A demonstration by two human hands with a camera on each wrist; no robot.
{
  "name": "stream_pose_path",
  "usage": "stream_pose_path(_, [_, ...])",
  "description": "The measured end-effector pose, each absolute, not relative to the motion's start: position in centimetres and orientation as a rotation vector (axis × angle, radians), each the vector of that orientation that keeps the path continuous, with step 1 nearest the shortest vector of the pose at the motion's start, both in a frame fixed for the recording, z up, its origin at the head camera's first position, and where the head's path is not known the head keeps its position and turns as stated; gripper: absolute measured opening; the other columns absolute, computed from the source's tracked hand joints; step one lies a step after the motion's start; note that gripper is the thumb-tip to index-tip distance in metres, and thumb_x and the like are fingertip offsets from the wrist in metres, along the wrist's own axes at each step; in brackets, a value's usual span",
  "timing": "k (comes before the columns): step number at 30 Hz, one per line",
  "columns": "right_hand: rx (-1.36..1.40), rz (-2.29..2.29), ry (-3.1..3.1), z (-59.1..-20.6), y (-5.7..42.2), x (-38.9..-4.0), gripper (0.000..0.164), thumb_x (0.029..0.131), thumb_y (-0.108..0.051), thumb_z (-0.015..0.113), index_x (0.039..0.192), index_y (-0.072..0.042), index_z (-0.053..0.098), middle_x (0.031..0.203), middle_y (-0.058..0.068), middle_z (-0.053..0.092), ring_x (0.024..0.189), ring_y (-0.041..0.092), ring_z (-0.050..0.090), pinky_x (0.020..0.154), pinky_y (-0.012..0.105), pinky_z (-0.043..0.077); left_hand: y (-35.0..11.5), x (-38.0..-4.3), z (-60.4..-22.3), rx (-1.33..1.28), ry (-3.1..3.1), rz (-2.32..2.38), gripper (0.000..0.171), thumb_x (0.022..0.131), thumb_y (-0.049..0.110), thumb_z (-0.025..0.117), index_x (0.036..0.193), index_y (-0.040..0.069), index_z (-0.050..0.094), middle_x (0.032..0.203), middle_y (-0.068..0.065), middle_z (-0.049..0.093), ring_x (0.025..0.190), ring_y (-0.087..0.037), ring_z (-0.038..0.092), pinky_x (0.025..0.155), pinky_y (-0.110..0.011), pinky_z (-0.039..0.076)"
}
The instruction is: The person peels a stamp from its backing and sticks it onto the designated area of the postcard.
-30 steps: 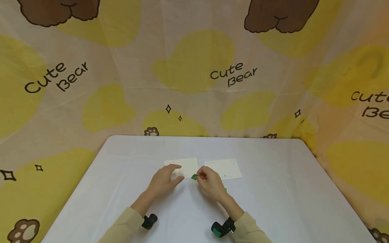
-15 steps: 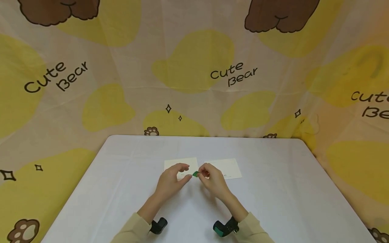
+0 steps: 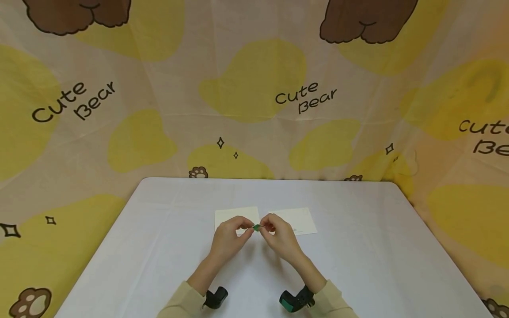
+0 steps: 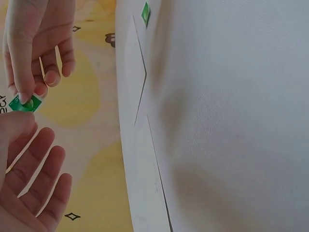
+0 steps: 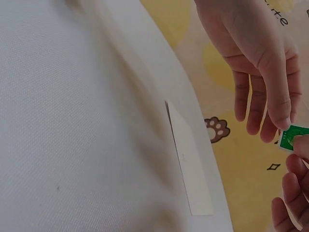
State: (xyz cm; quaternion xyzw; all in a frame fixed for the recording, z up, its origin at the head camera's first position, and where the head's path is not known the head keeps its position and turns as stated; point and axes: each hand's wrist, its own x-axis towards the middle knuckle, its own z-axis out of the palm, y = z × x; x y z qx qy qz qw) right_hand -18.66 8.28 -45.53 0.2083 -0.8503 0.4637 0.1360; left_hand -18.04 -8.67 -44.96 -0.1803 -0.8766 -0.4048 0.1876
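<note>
Taking 12 o'clock as the top of each view, a small green rectangular stamp-like piece with a white border (image 3: 256,227) is held in the air above the white table (image 3: 358,247), between the person's two hands. In the left wrist view its long axis lies nearly along the 9-to-3 line, tipped slightly up toward 3, with its green face showing; from the head it is too small and foreshortened to tell which way it points.

The left hand (image 3: 228,240) pinches it at that hand's 2 o'clock, thumb and forefinger closed on its edge, the other fingers spread apart. The right hand (image 3: 280,238) pinches it from its own 10 o'clock, thumb tip over the face.

A plain cream rectangular paper card (image 3: 226,214) lies at the stamp's 10 o'clock, and a second cream paper card with small dark marks (image 3: 300,218) toward 3; the hands cover the near, inner parts of both. In the left wrist view, another small green piece with a pale edge (image 4: 146,14) lies at the second card's 1 o'clock.

Black wrist cameras sit at 7 (image 3: 216,297) and 5 o'clock. At 12 hangs a yellow-and-beige patterned cloth (image 3: 254,79).
</note>
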Motion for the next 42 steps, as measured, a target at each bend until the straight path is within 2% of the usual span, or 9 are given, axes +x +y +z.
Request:
stream_pose_path(2, [0.608, 1.34, -2.443, -45.6, 8.3, -18.7, 0.012, 0.081, -0.003, 0.066, 0.082, -0.012, 0.059, 0.077, -0.007, 0.057, 0.072, 0.005, 0.054, 0.065, 0.022, 0.051, -8.5, -18.1, -45.0, -0.523, -2.447, -1.168, 0.01, 0.076, 0.008, 0.073, 0.081, 0.015, 0.069, 0.078, 0.006, 0.067, 0.074, -0.008, 0.062, 0.067, -0.036, 0.054])
stream_pose_path(10, [0.599, 1.342, -2.417, -45.6, 8.6, -18.6, 0.013, 0.08, -0.003, 0.067, 0.084, -0.012, 0.059, 0.08, -0.005, 0.059, 0.073, 0.007, 0.056, 0.065, 0.023, 0.052, -7.8, -18.3, -44.9, -0.54, -2.407, -1.186, 0.011, 0.075, 0.003, 0.071, 0.077, 0.014, 0.068, 0.074, 0.005, 0.067, 0.068, -0.008, 0.062, 0.061, -0.035, 0.054])
stream_pose_path(19, [0.598, 1.323, -2.379, -46.5, 9.0, -18.7, 0.006, 0.084, -0.009, 0.064, 0.084, -0.011, 0.058, 0.073, -0.007, 0.054, 0.067, 0.002, 0.048, 0.058, 0.02, 0.047, -7.5, -18.3, -44.7, -0.514, -2.404, -1.169, 0.011, 0.075, 0.003, 0.071, 0.076, 0.014, 0.068, 0.073, 0.006, 0.067, 0.067, -0.007, 0.062, 0.06, -0.035, 0.054])
stream_pose_path(23, [0.505, 1.421, -2.445, -46.4, 9.2, -18.5, 0.006, 0.087, -0.013, 0.062, 0.086, -0.008, 0.059, 0.074, -0.005, 0.059, 0.068, 0.004, 0.053, 0.061, 0.02, 0.048, -7.5, -18.4, -44.7, -0.503, -2.412, -1.126, 0.012, 0.075, 0.004, 0.072, 0.076, 0.015, 0.068, 0.072, 0.007, 0.067, 0.066, -0.006, 0.061, 0.058, -0.031, 0.053])
stream_pose_path(28, [0.387, 1.558, -2.543, -46.4, 9.4, -18.4, 0.006, 0.091, -0.013, 0.058, 0.086, -0.01, 0.061, 0.078, 0.001, 0.064, 0.075, 0.016, 0.061, 0.065, 0.021, 0.048, -7.7, -18.4, -44.8, -0.512, -2.41, -1.049, 0.014, 0.074, 0.004, 0.073, 0.075, 0.017, 0.068, 0.072, 0.008, 0.067, 0.066, -0.004, 0.061, 0.057, -0.02, 0.048])
stream_pose_path(31, [0.35, 1.6, -2.59, -46.4, 9.6, -18.3, 0.012, 0.093, -0.013, 0.054, 0.085, -0.012, 0.062, 0.079, 0.002, 0.065, 0.077, 0.019, 0.062, 0.066, 0.021, 0.049, -7.8, -18.5, -44.9, -0.531, -2.397, -0.98, 0.015, 0.073, 0.004, 0.073, 0.075, 0.018, 0.068, 0.072, 0.009, 0.066, 0.066, -0.004, 0.061, 0.058, -0.019, 0.047])
stream_pose_path(35, [0.358, 1.617, -2.631, -46.4, 9.7, -18.3, 0.02, 0.096, -0.018, 0.049, 0.083, -0.013, 0.064, 0.078, 0.0, 0.064, 0.076, 0.015, 0.061, 0.067, 0.022, 0.05, -7.8, -18.4, -45.0, -0.585, -2.357, -0.856, 0.015, 0.072, 0.005, 0.074, 0.076, 0.018, 0.068, 0.072, 0.008, 0.066, 0.066, -0.005, 0.06, 0.058, -0.02, 0.048])
stream_pose_path(42, [0.364, 1.657, -2.678, -46.3, 9.7, -18.3, 0.034, 0.097, -0.029, 0.047, 0.08, -0.006, 0.064, 0.073, 0.0, 0.064, 0.07, 0.012, 0.058, 0.064, 0.021, 0.049, -7.9, -18.3, -45.1, -0.696, -2.309, -0.693, 0.013, 0.072, 0.008, 0.076, 0.078, 0.019, 0.07, 0.073, 0.01, 0.065, 0.066, -0.005, 0.058, 0.055, -0.018, 0.047])
